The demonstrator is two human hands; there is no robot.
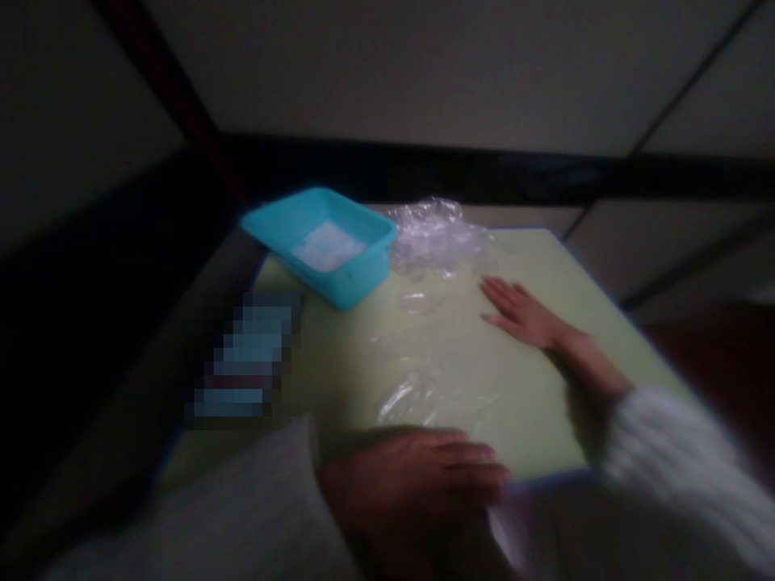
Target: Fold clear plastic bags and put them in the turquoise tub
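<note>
A clear plastic bag or sheet (408, 395) lies spread over the yellow-green table top (339, 379). My right hand (526, 315) rests flat at the plastic's right side, fingers stretched out and palm down. Nearer to me, my left hand (424, 476) reaches across the near end of the plastic. Its fingers are extended and point right, and its thumb is hidden. A bit of the plastic (514, 524) hangs past the table's near edge below those fingers. Crumpled clear plastic (439, 234) is heaped beyond both hands.
A turquoise plastic basket (363, 274) stands at the table's far left, with white flat pieces (330, 244) inside. A blurred-out, phone-shaped object (251, 355) is at the left edge. Pale wall panels (424, 73) rise behind the table. The picture is dim and soft.
</note>
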